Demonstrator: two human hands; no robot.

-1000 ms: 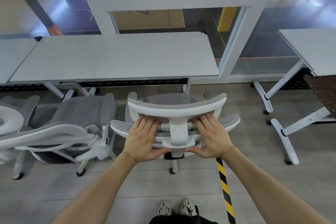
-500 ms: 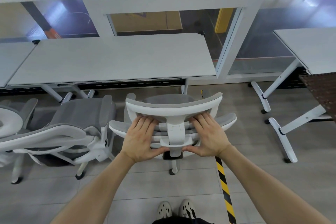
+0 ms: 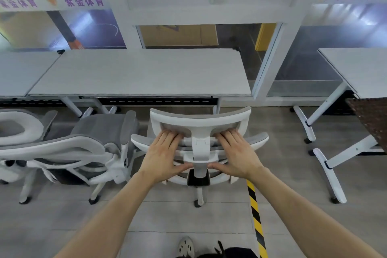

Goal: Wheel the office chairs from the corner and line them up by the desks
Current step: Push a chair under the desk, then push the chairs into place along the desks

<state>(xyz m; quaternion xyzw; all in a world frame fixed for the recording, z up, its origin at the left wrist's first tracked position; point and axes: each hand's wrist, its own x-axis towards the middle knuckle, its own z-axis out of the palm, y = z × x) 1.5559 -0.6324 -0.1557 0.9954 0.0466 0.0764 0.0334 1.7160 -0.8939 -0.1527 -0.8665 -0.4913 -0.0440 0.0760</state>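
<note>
A white-framed office chair (image 3: 200, 120) with grey mesh stands in front of me, facing the long grey desk (image 3: 142, 73). My left hand (image 3: 162, 158) and my right hand (image 3: 236, 156) both grip the chair's backrest frame, one on each side of the central spine, just below the headrest. A second, matching chair (image 3: 100, 142) stands to the left by the same desk. Part of a third chair (image 3: 18, 130) shows at the left edge.
Another grey desk (image 3: 360, 69) on white wheeled legs (image 3: 326, 172) stands at the right, with a brown woven surface (image 3: 370, 119) at its edge. A yellow-black tape strip (image 3: 256, 218) runs along the floor by my feet. Glass partitions stand behind the desks.
The chair has rolled slightly closer to the desk with both hands still gripping its back. The view has tilted up a little.
</note>
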